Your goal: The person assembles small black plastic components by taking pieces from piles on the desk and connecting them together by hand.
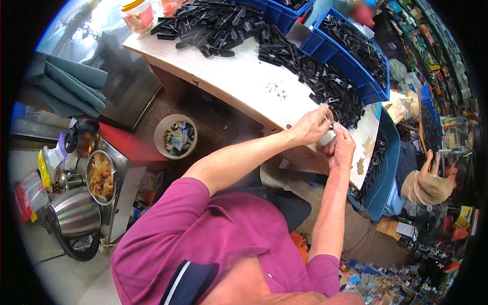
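Observation:
Over the right end of a white table (pixel 229 76), my two hands meet fingertip to fingertip. My left hand (pixel 310 127) is closed in a pinch, with a small pale piece showing at its fingertips. My right hand (pixel 340 148) is also closed, its thumb and fingers pressed around a small dark part (pixel 331 123). The fingers hide most of both pieces. Just beyond my hands lies a heap of black plastic parts (pixel 333 84). Small pale bits (pixel 276 90) are scattered on the tabletop to the left of that heap.
Blue crates (pixel 351 56) of black parts stand at the far right, another heap (pixel 213 25) behind. A teal tub (pixel 389 168) is beside the table's right end. A white bucket (pixel 158 133) sits below at left, near a kettle (pixel 76 211). Another person (pixel 429 183) is at right.

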### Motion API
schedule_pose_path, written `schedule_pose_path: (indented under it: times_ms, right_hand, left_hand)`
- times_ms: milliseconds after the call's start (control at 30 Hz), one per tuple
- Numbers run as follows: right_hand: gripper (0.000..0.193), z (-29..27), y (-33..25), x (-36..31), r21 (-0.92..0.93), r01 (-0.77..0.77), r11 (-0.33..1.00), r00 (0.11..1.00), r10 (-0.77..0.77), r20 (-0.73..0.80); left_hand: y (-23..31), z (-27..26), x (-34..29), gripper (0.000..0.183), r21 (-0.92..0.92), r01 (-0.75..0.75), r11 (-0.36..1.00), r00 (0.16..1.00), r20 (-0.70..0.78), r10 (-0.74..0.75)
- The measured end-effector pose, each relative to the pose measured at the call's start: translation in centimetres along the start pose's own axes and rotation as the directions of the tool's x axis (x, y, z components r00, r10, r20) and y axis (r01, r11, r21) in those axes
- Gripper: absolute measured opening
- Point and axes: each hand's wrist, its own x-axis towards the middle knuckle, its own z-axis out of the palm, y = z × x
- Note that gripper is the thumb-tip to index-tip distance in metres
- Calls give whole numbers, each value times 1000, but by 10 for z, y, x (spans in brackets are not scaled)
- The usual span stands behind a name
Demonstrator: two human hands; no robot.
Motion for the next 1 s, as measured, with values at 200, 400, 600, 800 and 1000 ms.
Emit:
schedule_pose_path:
  times_ms: [200, 400, 600, 800, 1000]
  right_hand:
    - [25, -6, 5, 0, 36, 6, 999, 998, -9, 68]
    - [27, 0, 12, -3, 18, 60, 998, 993, -62, 102]
    - [31, 12, 8, -13, 170, 59, 984, 998, -55, -29]
    - [34, 14, 6, -9, 149, 32, 988, 996, -19, -87]
    - [33, 11, 11, -9, 175, 63, 983, 995, -48, -89]
  left_hand:
    - [25, -20, 7, 17, -418, 496, 761, 866, 305, -396]
    - [22, -25, 4, 20, -246, 429, 869, 891, 273, -362]
    - [18, -122, 45, 28, 809, 133, 572, 864, -378, 334]
    - [4, -168, 50, 19, 859, 292, 420, 870, -421, 256]
    - [11, -161, 34, 14, 851, 231, 472, 918, -351, 183]
